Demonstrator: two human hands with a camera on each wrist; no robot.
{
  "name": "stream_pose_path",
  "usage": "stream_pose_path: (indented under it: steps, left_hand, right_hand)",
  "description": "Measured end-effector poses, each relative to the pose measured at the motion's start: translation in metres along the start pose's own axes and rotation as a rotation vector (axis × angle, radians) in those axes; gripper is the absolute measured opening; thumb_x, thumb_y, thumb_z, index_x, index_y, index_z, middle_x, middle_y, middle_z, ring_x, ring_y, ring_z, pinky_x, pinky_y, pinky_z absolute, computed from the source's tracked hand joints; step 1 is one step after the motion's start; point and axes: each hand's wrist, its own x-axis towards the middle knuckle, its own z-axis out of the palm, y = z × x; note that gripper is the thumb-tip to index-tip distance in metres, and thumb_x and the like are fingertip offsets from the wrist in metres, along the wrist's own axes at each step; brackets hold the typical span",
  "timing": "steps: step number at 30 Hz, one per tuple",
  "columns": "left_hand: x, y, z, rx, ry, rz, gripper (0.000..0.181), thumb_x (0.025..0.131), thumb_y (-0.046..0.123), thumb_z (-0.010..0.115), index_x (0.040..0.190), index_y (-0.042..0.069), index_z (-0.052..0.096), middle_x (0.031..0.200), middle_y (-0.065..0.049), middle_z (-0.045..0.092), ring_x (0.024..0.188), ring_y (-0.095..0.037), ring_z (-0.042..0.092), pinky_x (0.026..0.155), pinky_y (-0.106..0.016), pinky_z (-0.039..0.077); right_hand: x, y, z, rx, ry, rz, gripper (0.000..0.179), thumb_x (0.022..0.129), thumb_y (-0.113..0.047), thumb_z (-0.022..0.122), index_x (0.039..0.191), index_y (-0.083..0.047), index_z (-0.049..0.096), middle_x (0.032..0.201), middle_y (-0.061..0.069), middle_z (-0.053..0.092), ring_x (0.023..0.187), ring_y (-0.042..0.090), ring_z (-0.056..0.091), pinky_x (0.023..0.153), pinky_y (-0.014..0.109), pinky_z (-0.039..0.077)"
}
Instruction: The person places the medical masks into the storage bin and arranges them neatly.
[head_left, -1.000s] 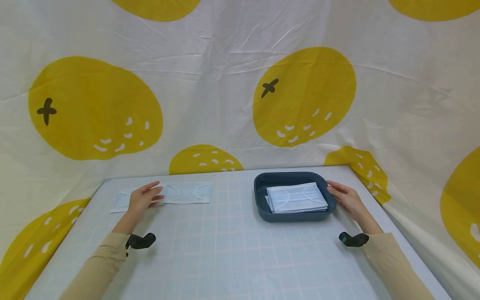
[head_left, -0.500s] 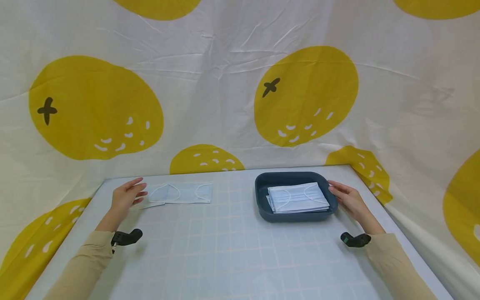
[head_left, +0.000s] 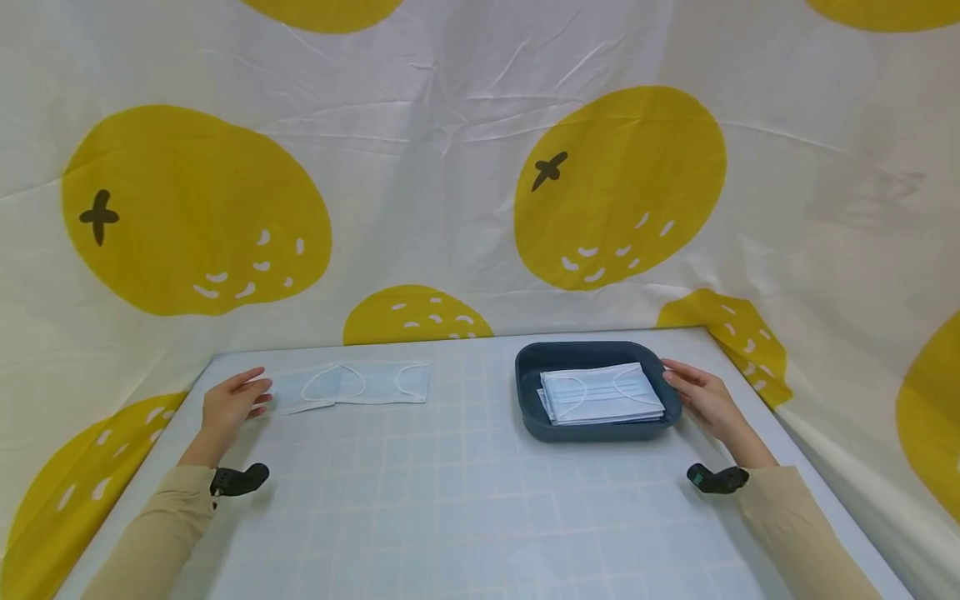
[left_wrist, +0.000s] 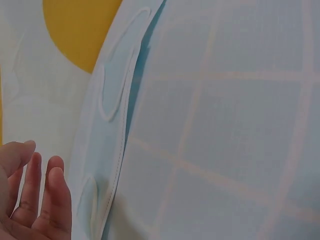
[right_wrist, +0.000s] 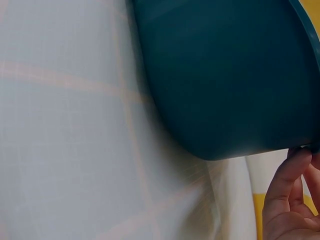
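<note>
Two pale blue face masks (head_left: 386,383) with white ear loops lie overlapping at the back left of the table. My left hand (head_left: 228,408) is at their left end, its fingers loosely bent and nothing between them. The left wrist view has this hand (left_wrist: 37,195) beside the edge of a mask (left_wrist: 112,135). At the back right, a dark blue-grey plastic tub (head_left: 600,433) holds a stack of face masks (head_left: 596,396). My right hand (head_left: 705,400) grips the tub's right rim. In the right wrist view, the thumb presses just under that rim.
A pale checked cloth (head_left: 420,500) covers the table. Behind it hangs a white curtain (head_left: 442,183) printed with large yellow fruit shapes. A black camera mount is strapped to each wrist.
My left hand has moved left across the masks to their left end, uncovering more of them. The right hand stays at the tub's rim, and the head view has shifted slightly.
</note>
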Motion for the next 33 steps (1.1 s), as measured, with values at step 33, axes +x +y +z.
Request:
stream_pose_path:
  steps: [33]
  left_hand:
    - [0.02,-0.029,-0.042,0.264,0.055,-0.092,0.069,0.088,0.035,0.069,0.142,-0.001,0.043,0.1,0.001,0.072,0.08,0.005,0.051,0.063,-0.007,0.045]
  right_hand:
    - [-0.003,-0.003,0.0,-0.037,0.0,-0.01,0.068,0.097,-0.047,0.05,0.15,-0.008,0.031,0.156,0.021,0.025,0.102,-0.007,0.044,0.082,0.005,0.047]
